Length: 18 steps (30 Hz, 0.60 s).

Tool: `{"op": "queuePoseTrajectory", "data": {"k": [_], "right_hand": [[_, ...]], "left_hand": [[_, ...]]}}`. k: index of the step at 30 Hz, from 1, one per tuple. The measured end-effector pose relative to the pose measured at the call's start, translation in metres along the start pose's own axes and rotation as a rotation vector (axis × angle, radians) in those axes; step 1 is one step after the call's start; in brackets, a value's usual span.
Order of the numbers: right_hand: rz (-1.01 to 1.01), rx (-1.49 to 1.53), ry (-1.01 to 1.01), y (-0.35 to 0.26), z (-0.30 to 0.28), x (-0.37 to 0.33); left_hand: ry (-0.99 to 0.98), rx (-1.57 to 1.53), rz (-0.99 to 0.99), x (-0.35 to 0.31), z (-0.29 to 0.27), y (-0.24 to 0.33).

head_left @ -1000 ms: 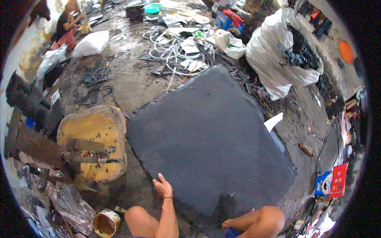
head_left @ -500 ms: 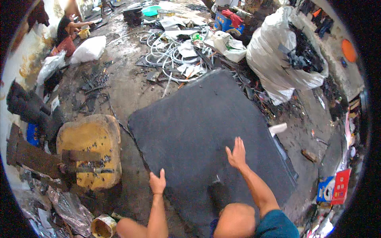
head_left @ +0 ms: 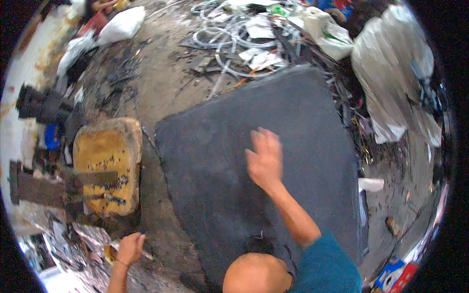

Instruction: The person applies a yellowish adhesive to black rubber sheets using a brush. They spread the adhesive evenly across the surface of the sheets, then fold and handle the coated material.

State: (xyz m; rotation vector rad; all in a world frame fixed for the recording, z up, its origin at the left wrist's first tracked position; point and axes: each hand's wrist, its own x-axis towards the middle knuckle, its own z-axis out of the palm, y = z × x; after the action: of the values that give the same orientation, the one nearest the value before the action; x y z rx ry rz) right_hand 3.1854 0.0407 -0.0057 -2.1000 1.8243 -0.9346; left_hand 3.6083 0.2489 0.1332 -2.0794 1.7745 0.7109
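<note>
The dark grey mat lay flat on the dirty floor and filled the centre of the head view. It was a broad, four-sided sheet with rounded corners; its surface was matt and finely grained, with paler dusty patches near the middle. Its far corner pointed toward 12 o'clock, into the litter beyond it, and its near edge ran under the person's knee at 6 o'clock.

The right hand was extended over the middle of the mat, fingers spread and loosely open, holding nothing. The picture was blurred there, so contact between palm and mat could not be determined. The forearm ran back toward 5 o'clock to a teal sleeve.

The left hand was at 7 o'clock, off the mat, closed around a thin stick-like tool over a small round tin.

At 9 o'clock from the mat, just beside its left edge, stood a worn yellow cushion block. Coiled white tubing lay at 12 o'clock, and a large pale plastic sack stood at 2 o'clock, just beside the mat's right edge.
</note>
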Motion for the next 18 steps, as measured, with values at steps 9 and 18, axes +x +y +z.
{"op": "queuePoseTrajectory", "data": {"k": [9,18], "right_hand": [[0.063,-0.036,-0.059,0.085,-0.029,-0.224],[-0.123,0.337,-1.057,-0.111,-0.014,-0.171]], "left_hand": [[-0.056,-0.242,-0.349,-0.136,0.038,-0.114],[0.517,-1.372,-0.855,-0.254,0.286,-0.192]]}}
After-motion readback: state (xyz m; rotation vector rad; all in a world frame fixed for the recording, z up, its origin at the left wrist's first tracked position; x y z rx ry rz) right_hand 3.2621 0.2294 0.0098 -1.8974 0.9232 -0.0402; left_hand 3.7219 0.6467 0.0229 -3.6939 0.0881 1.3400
